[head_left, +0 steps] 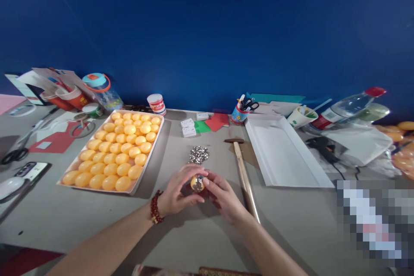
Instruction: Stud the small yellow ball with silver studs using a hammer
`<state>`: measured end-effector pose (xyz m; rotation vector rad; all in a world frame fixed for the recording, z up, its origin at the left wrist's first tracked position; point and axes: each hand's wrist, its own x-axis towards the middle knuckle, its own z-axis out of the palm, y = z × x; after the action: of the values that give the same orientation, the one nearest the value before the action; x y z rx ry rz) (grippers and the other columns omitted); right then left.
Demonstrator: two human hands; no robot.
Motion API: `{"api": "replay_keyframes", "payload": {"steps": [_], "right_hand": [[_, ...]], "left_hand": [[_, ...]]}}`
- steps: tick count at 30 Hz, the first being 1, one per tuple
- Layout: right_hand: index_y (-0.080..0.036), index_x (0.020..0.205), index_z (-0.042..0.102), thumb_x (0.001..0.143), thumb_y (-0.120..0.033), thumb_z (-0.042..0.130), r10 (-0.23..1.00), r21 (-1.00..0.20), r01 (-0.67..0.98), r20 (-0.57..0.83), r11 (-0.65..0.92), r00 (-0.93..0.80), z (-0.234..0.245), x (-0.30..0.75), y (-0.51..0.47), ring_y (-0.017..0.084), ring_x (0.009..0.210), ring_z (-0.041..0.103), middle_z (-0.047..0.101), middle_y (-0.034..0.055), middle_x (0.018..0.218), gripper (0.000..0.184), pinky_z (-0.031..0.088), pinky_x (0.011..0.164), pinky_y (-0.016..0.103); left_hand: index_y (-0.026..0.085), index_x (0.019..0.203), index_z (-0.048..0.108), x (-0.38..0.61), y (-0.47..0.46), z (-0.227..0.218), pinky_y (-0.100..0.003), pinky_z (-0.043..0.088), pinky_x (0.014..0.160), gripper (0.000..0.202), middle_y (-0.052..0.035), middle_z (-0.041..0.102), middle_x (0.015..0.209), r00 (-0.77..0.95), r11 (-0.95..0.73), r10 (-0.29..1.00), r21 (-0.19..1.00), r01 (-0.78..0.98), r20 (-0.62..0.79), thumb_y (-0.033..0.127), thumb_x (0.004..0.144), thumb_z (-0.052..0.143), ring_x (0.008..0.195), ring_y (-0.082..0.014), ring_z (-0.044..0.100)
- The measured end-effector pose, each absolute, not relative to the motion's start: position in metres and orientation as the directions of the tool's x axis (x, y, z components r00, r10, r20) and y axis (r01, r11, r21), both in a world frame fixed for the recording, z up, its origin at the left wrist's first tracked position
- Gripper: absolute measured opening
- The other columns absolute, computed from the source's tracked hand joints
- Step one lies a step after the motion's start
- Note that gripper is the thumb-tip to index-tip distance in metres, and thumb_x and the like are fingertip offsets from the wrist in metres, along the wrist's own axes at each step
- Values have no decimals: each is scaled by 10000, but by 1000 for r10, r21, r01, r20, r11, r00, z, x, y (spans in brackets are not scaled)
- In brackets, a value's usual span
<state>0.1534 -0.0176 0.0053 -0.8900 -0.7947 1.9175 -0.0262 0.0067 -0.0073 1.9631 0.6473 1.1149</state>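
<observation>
Between my two hands is an orange ball point(195, 184) with shiny silver pieces on its near side. My left hand point(181, 190), a dark red bead bracelet at its wrist, curls round the ball's left side, fingers above and thumb below. From the right, my right hand point(224, 196) presses its thumb against the silver part, with its fingers partly hidden behind. Just beyond the hands lies a heap of small shiny silver pieces point(198, 155). To the left, rows of similar orange balls point(121, 158) fill a shallow white box point(142, 172).
A wooden-handled hammer point(244, 174) lies right of my hands. Farther right are a white tray point(284, 155), a black glue gun point(325, 148) and a plastic bottle point(346, 110). Small white boxes point(188, 127), red paper point(217, 121) and a pen cup point(239, 114) stand along the blue wall.
</observation>
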Motion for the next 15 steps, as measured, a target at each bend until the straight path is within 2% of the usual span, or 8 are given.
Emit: {"api": "replay_keyframes", "payload": {"steps": [6,11,15], "right_hand": [[-185,950,715,772,-501,761,869,-791,-391,-339,-471,-362,7,152,-19,143,755,620,674,24,857,366,513,685,228],[-200,1047,682,740,-404,819,846,-762,-418,-313,-495,-431,12,154,-19,161,877,626,663,30,981,393,522,740,238],[-208,1129,654,744,-335,827,856,-768,-439,-267,-466,-442,12,156,-18,159,959,622,668,34,1027,440,492,771,211]], "left_hand": [[252,1278,558,-28,7,-13,-418,474,993,492,-103,652,1169,455,-566,750,822,65,481,318,822,730,1146,-262,556],[230,1250,585,-27,7,-11,-432,475,992,468,-112,660,1155,470,-584,739,807,89,483,294,813,737,1156,-272,549],[232,1259,582,-26,6,-7,-452,433,1050,487,-120,620,1264,485,-593,733,797,114,476,283,804,747,1207,-280,534]]}}
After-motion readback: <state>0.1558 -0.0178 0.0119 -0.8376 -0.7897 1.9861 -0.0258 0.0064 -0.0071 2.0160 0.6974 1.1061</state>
